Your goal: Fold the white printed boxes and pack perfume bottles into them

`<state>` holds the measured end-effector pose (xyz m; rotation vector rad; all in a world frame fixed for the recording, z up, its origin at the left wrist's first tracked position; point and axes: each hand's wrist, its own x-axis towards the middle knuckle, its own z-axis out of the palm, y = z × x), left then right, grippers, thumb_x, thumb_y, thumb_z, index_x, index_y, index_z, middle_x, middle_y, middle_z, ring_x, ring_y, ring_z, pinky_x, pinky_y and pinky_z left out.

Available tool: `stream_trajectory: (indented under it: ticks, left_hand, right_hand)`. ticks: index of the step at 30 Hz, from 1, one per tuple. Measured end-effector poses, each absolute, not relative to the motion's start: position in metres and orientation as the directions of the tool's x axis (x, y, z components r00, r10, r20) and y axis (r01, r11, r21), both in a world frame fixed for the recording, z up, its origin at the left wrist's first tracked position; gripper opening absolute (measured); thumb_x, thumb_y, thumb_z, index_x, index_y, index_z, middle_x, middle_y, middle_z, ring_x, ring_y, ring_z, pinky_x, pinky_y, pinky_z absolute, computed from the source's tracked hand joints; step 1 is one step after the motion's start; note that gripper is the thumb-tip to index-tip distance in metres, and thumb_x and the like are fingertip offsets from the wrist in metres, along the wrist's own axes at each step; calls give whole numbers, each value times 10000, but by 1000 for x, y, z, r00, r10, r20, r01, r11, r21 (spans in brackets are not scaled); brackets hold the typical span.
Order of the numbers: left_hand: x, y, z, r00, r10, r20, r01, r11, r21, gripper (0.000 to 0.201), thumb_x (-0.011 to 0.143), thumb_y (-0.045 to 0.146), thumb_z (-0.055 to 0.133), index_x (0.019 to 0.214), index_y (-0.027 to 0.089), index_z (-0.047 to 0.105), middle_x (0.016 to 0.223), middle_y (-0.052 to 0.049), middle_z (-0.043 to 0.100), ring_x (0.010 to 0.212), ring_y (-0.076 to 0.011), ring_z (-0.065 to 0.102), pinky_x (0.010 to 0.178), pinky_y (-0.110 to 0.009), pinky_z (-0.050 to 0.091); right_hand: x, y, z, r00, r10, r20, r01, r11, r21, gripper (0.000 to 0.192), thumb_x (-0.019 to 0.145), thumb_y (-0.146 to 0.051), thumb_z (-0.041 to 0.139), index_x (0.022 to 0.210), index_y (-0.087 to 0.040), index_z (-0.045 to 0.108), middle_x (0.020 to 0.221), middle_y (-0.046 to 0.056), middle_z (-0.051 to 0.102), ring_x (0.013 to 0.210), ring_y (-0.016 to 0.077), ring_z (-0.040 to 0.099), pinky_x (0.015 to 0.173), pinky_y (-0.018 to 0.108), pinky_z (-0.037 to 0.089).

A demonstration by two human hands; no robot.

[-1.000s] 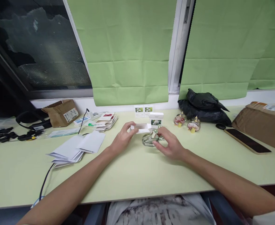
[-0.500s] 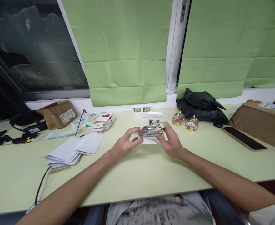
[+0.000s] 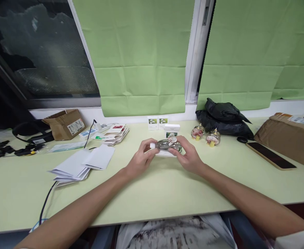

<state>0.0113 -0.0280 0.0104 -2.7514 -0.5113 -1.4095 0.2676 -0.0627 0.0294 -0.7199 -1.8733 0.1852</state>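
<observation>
Glass, clear and rounded, is what I hold now: a small bottle lies on its side between my two hands, a little above the pale green bench. My left hand closes its fingers on the left end of the bottle and also on the white box just under it. My right hand has its grip clamped on the right end, where the cap with a small flower label is. So both grips are together on the bottle, not apart.

I judge that the step in hand is to bring the bottle and the white box together, the bottle lying along the open box. The next move, I think, needs a slow push with the right hand while the left keeps the box steady, because the glass is smooth and the thin card can bend.

Behind my hands stand two small boxes with flower pictures and one more white box. To the right are two small round bottles, near a black bag. A phone lies further right, beside a brown parcel. On the left is a heap of white paper sheets.
</observation>
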Motion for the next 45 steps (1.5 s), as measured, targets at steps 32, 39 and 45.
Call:
stream_trajectory:
  ticks: [32,39,45]
  left_hand:
    - [35,-42,9,424,863,274,83,-338,937,423,885,439,792,1197,185,664,1219,-100,744,1073,-261,707,920,-386,573]
    - [32,-37,4,412,878,245,69,-298,952,453,879,464,805,1189,173,648,1223,-115,745,1105,-269,709,899,-377,589]
    - [32,-40,10,439,856,272,75,-337,939,482,909,474,775,1257,166,648,1219,-120,748,1089,-268,716,900,-376,586]
  right_hand:
    - [269,-62,38,-409,623,667,238,778,-581,433,1115,-372,439,1540,-353,517,1415,79,633,1256,253,610,1117,464,485]
    - [270,-61,36,-427,630,649,219,768,-602,438,1126,-433,389,1528,-336,532,1436,86,630,1280,257,611,1110,459,489]
    - [269,-59,33,-475,606,638,250,788,-562,593,1002,-455,679,1552,-347,486,1486,92,598,1365,289,569,1164,497,467]
